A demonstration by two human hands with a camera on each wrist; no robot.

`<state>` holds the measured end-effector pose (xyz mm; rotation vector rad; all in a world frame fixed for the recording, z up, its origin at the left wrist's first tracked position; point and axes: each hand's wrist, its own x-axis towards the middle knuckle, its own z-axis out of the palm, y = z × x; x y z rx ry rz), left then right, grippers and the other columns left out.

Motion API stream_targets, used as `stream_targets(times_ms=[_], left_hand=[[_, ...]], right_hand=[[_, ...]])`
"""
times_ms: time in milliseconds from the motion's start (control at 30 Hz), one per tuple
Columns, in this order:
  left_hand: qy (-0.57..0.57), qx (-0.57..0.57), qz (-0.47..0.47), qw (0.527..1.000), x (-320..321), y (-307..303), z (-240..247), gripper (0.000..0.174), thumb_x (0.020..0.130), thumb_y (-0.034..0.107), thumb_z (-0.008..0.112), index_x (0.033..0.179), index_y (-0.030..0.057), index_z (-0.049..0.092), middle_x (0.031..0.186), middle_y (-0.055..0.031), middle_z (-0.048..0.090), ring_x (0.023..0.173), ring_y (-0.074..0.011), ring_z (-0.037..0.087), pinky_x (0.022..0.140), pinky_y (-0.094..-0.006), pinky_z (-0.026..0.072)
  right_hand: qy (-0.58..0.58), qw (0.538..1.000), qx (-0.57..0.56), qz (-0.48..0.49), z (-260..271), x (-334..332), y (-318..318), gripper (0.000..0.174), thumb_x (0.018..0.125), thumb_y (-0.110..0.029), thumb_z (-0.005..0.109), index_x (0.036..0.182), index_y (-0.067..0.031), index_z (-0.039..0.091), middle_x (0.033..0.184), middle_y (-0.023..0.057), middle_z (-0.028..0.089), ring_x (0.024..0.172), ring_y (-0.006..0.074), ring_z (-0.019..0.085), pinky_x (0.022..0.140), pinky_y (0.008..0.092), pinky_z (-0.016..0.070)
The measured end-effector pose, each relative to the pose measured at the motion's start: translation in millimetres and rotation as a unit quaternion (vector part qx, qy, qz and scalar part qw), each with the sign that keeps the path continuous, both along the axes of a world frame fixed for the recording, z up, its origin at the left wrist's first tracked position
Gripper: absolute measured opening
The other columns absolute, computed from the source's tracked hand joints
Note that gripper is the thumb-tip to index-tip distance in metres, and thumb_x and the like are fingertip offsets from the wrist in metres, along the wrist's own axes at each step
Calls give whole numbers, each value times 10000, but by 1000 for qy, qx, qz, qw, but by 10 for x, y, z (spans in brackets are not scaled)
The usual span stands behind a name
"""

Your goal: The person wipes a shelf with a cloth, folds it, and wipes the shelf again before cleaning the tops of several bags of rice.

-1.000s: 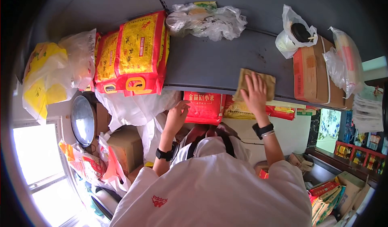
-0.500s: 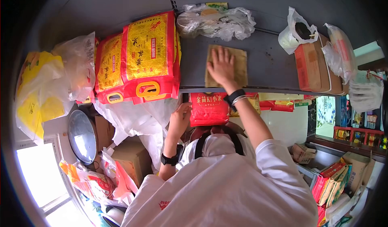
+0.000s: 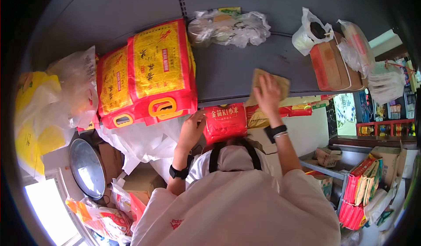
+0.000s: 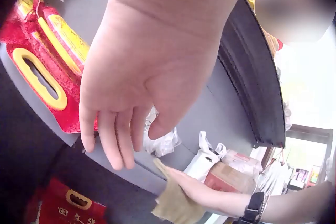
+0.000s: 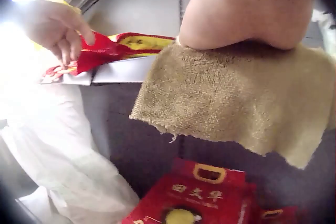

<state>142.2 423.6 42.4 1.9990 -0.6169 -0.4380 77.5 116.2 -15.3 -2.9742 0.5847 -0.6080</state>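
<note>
The grey shelf (image 3: 232, 73) carries red-and-yellow bags (image 3: 160, 64), crumpled clear plastic (image 3: 243, 28), a cardboard box (image 3: 332, 68) and, at its front edge, a tan cloth (image 5: 220, 100); whether the white bag (image 3: 302, 40) touches it is unclear.

"金苗K1小米" on red bag (image 3: 225, 127), "Kappa" on shirt (image 3: 245, 202)

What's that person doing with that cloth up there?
A person in a white shirt has their right hand on a tan cloth at the front edge of a dark gray shelf. It looks like they may be wiping the shelf. Their left hand is near the yellow-and-red bags and seems to hold nothing. A crumpled clear plastic bag and a cardboard box also sit on the shelf.
</note>
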Motion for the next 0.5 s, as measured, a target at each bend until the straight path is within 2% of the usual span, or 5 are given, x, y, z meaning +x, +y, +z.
stream_targets(times_ms=[33,100,233,333,500], left_hand=[[11,2,10,1000,-1,17,22,277,865,62,525,1136,18,563,960,-141,664,950,-238,639,786,-315,484],[8,-1,19,1000,-28,40,68,275,865,64,528,1134,15,561,952,-139,664,940,-238,643,774,-316,489],[34,3,-7,999,-81,42,-15,266,866,62,529,1126,9,558,925,-139,662,896,-242,656,743,-314,502],[25,0,-13,1000,-136,-3,-22,236,853,103,557,1068,5,575,905,-197,647,838,-308,648,717,-363,499],[3,-49,25,998,-217,-86,-44,235,834,52,544,1063,9,579,879,-173,651,826,-283,649,712,-346,495]], right_hand=[[0,1000,-3,7,-40,-32,-113,530,861,-393,511,1304,-109,451,1390,121,381,1263,333,363,1019,525,274],[34,996,41,-76,-42,-12,-314,586,893,-416,438,1388,-120,335,1465,123,263,1337,325,255,1064,530,191],[149,982,103,-60,55,536,-270,632,914,-438,357,1441,-128,200,1516,117,120,1388,321,129,1090,546,109],[160,983,92,-6,245,1022,-87,617,904,-417,382,1422,-112,245,1501,127,170,1377,322,163,1079,549,147],[119,977,2,178,156,1370,726,566,889,-386,405,1366,-84,369,1465,157,261,1357,336,220,1073,547,180]])
